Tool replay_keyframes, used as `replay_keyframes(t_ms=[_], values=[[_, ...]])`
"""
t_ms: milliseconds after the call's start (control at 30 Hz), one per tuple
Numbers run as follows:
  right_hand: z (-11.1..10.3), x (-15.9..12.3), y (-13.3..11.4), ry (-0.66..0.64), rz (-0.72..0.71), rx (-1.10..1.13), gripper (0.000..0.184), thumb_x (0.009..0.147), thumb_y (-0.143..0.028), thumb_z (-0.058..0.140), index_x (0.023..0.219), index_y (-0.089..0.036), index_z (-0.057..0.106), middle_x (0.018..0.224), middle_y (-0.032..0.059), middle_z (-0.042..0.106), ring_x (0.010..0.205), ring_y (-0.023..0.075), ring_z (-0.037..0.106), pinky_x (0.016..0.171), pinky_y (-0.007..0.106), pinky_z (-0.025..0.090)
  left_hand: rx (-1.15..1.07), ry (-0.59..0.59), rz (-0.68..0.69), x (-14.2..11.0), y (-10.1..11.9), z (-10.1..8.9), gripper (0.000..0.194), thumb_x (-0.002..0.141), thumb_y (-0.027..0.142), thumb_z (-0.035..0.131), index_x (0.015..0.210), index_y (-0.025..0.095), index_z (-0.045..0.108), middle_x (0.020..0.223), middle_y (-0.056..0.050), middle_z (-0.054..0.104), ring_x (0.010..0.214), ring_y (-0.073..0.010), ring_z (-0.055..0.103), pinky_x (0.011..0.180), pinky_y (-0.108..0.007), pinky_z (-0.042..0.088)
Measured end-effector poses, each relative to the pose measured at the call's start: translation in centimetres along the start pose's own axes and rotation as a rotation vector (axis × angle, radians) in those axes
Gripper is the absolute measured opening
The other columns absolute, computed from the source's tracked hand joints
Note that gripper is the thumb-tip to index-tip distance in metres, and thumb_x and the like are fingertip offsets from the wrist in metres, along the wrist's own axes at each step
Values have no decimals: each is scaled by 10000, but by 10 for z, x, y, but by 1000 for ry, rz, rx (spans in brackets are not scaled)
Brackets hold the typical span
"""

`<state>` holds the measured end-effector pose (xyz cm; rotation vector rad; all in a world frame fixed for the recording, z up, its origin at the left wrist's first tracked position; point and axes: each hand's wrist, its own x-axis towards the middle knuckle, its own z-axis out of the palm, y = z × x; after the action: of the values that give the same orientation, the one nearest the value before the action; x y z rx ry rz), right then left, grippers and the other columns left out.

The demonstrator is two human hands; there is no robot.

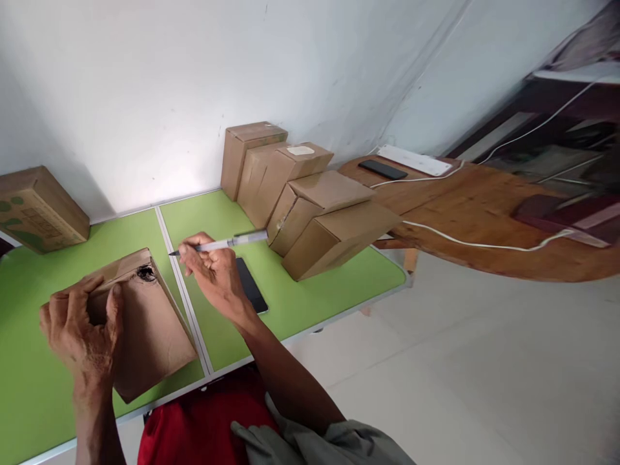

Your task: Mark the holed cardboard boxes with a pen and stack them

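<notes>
A cardboard box (155, 329) lies on the green table in front of me, with a black scribbled or torn patch near its far right corner. My left hand (84, 323) grips the left side of this box, its thumb on the top face and fingers over the far edge. Right of the box, my right hand (210, 268) pinches a pen (247, 237) above the table. The dark tip points left toward the box and stays apart from it. Partly hidden behind my right wrist, a dark smartphone (252, 287) lies flat on the table.
Several cardboard boxes (334, 239) stand in a row against the wall at the table's right half. Another printed box (43, 210) sits at far left. The green table (310, 303) meets a wooden table (465, 219) bearing a black phone (382, 169), a white power strip (414, 160) and cables.
</notes>
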<state>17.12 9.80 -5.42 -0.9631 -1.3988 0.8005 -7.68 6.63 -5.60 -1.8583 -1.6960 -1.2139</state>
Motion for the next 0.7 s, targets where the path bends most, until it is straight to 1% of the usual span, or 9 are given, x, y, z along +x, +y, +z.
replay_keyframes(t_ms=[33,67,133,200,300,433,533,600,700], values=[[-1,7,5,-3,40,-135,451,1171,-618,513,1057,-216,683,828,14,681,705,164,641,648,266,462,7,15,4,1,2,0,482,1038,621,640,1166,193,823,1101,-191,746,1089,-411,656,1019,-615,511],[-2,12,11,-30,120,-317,447,1197,-581,485,1087,-204,699,875,38,722,746,174,676,677,271,473,10,13,13,2,3,-1,486,1045,623,633,1158,190,823,1093,-197,750,1076,-407,655,1014,-609,513],[-2,18,24,-148,324,-675,395,1216,-467,503,1110,-172,745,988,111,801,875,220,756,754,295,501,13,6,28,3,5,-2,492,1060,622,623,1172,186,823,1098,-202,756,1071,-405,653,1010,-605,514],[-1,14,38,-274,479,-859,336,1187,-380,579,1084,-144,794,1073,184,841,1015,285,807,827,327,530,19,-2,32,3,5,-4,502,1066,624,624,1195,180,821,1109,-203,762,1060,-402,653,998,-601,518],[2,-3,55,-338,567,-913,301,1141,-340,644,1052,-129,839,1116,240,855,1120,337,829,896,354,558,18,3,27,2,4,-4,532,1069,640,617,1213,168,815,1109,-209,761,1052,-409,655,984,-602,521],[5,-24,68,-368,633,-965,317,1143,-338,624,1122,-124,856,1201,270,845,1202,354,826,951,370,574,7,6,9,2,1,-2,581,1056,685,604,1224,166,801,1117,-206,753,1070,-421,660,1007,-610,513],[5,-30,70,-367,632,-979,319,1155,-334,605,1162,-125,845,1236,272,837,1228,351,819,959,365,577,-19,4,-2,2,-2,-2,632,1043,730,585,1249,163,774,1144,-202,751,1092,-422,677,1017,-606,520],[4,-31,68,-361,616,-977,298,1152,-329,619,1174,-123,832,1230,273,835,1216,351,821,953,365,577,-46,2,-15,1,-5,-4,654,1026,745,605,1285,160,745,1179,-198,749,1114,-419,697,1008,-593,535],[4,-31,61,-343,585,-958,252,1141,-292,647,1230,-109,795,1238,280,825,1189,360,825,950,384,580,-112,12,-11,0,-10,-8,602,1010,689,679,1309,167,710,1243,-193,751,1181,-405,717,1032,-571,560]])
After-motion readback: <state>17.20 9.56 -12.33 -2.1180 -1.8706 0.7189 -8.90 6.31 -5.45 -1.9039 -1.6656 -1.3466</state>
